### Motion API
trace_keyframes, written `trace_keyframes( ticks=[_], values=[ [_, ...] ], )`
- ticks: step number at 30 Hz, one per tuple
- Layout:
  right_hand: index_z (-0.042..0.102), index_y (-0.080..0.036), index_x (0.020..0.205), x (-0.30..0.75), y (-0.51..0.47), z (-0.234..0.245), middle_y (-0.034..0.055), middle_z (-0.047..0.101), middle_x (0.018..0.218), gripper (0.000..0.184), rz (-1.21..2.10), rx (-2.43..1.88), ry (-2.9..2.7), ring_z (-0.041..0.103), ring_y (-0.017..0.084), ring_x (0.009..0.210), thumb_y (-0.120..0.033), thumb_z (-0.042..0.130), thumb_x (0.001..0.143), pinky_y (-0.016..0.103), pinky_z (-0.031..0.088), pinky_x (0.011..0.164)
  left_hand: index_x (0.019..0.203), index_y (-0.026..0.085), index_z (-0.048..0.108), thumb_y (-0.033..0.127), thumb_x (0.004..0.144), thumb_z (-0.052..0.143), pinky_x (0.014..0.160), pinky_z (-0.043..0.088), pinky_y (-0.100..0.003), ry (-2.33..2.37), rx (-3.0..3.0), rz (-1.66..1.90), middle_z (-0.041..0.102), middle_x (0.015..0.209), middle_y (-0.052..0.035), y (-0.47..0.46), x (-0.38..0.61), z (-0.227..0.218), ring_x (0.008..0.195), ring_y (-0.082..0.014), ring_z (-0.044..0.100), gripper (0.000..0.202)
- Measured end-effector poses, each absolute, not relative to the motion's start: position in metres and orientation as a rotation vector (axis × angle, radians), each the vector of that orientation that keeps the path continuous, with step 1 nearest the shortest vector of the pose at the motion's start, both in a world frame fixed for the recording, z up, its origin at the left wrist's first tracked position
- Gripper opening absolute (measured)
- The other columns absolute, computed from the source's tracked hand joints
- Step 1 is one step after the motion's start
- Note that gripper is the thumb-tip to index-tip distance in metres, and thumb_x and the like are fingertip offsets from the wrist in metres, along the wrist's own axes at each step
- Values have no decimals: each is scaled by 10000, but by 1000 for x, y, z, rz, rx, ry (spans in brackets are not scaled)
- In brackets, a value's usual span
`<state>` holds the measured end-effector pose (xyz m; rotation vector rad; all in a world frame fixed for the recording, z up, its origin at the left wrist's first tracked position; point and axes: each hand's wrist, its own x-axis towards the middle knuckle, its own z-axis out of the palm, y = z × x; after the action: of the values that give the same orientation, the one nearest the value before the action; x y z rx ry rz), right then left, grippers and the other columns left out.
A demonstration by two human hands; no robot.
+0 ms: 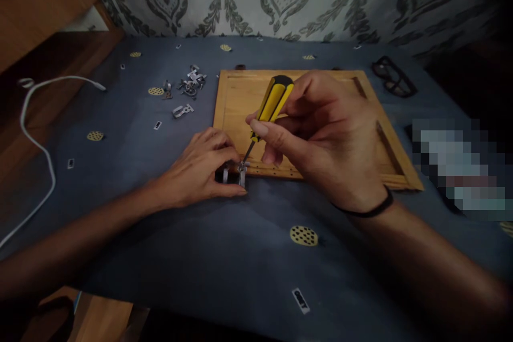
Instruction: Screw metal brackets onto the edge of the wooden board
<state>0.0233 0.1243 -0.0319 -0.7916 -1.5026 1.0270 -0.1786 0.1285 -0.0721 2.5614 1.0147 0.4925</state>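
Note:
A wooden cabinet door (pixel 236 96) lies flat on a blue cloth. My right hand (pixel 324 139) is closed around a yellow and black screwdriver (pixel 272 102), whose tip points down at a small metal hinge (pixel 239 171) at the door's near edge. My left hand (pixel 196 165) pinches that hinge and holds it against the wood, fingers curled round it.
Several loose metal hinges (pixel 188 88) lie on the cloth left of the door. A white cable (pixel 38 144) loops over the wooden floor at far left. Black glasses (pixel 393 77) rest at the back right. A patterned wall stands behind.

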Motion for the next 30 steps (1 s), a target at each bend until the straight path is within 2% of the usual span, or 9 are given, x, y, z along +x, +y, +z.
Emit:
trace_keyframes(
  ticks=[4,7,9,13,16,19,23,27,30],
  values=[
    [544,-261,852,20,124,-33,-96,598,773,439,1081,-776,-1461,616,76,465,-369,934,680,220,510,405,1031,196,708,517,812,804,973,419,-438,1032,2550,457,643,1138,-70,128,-178,-70,1120,-285,549,400],
    [640,-246,959,23,124,-31,-63,647,824,336,1067,-829,-1557,646,75,511,-448,845,787,212,543,465,1042,193,712,518,805,810,973,422,-442,1033,2547,454,638,1143,-75,128,-178,-70,1132,-290,543,415],
    [691,-235,988,26,124,-29,-47,663,777,288,1056,-838,-1632,652,82,533,-478,772,858,211,555,502,1042,194,713,521,805,810,978,421,-443,1030,2547,457,638,1139,-73,128,-178,-70,1126,-285,542,415],
    [705,-228,903,28,124,-28,-47,675,740,268,1061,-849,-1630,627,81,508,-455,818,816,206,540,481,1034,198,717,527,804,810,989,415,-441,1033,2549,458,640,1140,-70,127,-178,-70,1130,-282,540,412],
    [624,-229,768,26,125,-29,-46,709,792,333,1052,-840,-1585,612,78,494,-432,885,734,207,524,449,1049,199,717,526,809,805,977,418,-439,1036,2544,453,639,1156,-71,128,-178,-70,1129,-281,540,415],
    [587,-239,732,25,125,-29,-51,694,736,368,1058,-824,-1586,630,99,506,-418,907,707,225,541,463,1033,196,715,522,802,811,958,421,-427,1036,2548,455,639,1139,-71,128,-178,-70,1116,-279,544,411],
    [651,-247,765,24,122,-23,-23,691,741,296,965,-846,-1550,634,117,503,-464,852,779,271,546,466,990,208,710,527,801,813,952,419,-412,1024,2550,475,637,1089,-54,128,-178,-70,1078,-259,546,384],
    [615,-254,699,25,119,-18,-30,665,699,348,851,-854,-1509,605,108,461,-514,825,795,282,477,417,977,197,709,536,795,817,946,415,-400,1004,2555,494,628,1072,-58,129,-178,-71,1064,-252,543,399],
    [634,-253,734,25,119,-20,-36,652,691,308,853,-872,-1546,599,102,454,-493,804,827,276,449,409,967,194,706,532,792,820,943,412,-400,1012,2541,487,622,1053,-55,129,-178,-70,1060,-254,538,397]
  ],
)
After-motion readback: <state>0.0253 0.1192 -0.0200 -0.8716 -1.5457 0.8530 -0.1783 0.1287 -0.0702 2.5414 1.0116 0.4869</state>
